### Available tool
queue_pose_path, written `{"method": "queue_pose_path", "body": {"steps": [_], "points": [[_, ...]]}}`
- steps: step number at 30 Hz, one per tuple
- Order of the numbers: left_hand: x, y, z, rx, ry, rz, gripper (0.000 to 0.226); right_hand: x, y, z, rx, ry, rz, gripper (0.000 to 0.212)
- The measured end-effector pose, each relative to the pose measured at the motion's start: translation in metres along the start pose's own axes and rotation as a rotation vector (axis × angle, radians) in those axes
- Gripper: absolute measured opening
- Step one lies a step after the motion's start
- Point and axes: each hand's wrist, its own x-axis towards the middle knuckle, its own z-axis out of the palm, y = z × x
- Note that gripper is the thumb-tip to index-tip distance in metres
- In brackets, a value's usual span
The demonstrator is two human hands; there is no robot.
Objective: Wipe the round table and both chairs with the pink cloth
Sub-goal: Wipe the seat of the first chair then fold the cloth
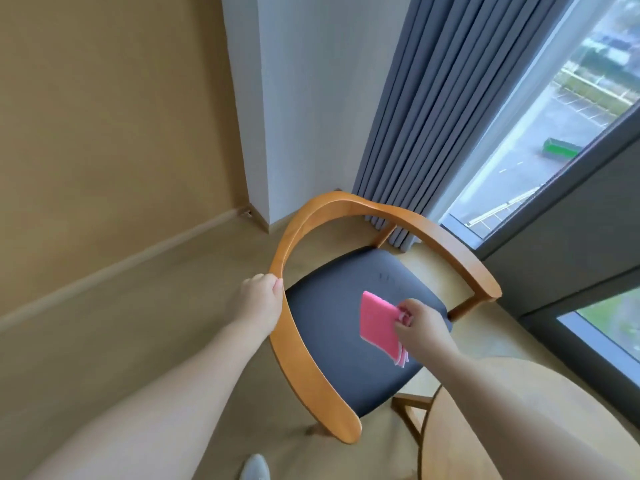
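A wooden chair [304, 237] with a curved orange-brown backrest and a dark grey padded seat [332, 358] stands in the middle of the view. My left hand [258, 301] grips the left side of the curved backrest. My right hand [420, 323] pinches a folded pink cloth [377, 323] by its edge above the seat; whether the cloth touches the seat I cannot tell. The rim of the round wooden table [450, 427] shows at the lower right, partly under my right forearm.
Grey curtains [433, 116] hang behind the chair beside a tall window [554, 116]. A dark window frame and low ledge [561, 254] run along the right. A white wall corner [277, 116] and a tan wall bound the left. The floor is beige.
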Motion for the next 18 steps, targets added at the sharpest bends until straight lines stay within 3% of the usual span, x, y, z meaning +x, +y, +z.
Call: {"method": "queue_pose_path", "body": {"steps": [6,12,18], "points": [[0.025,-0.031,0.080,0.081,-0.071,-0.044,0.023,0.052,0.014,0.066,-0.022,-0.105,0.049,0.014],[0.040,-0.047,0.148,0.143,-0.187,-0.113,0.053,0.117,0.021,0.129,0.016,-0.198,0.051,0.021],[0.043,-0.047,0.168,0.106,-0.043,-0.131,0.057,0.163,0.023,0.175,0.159,-0.268,0.055,0.034]]}}
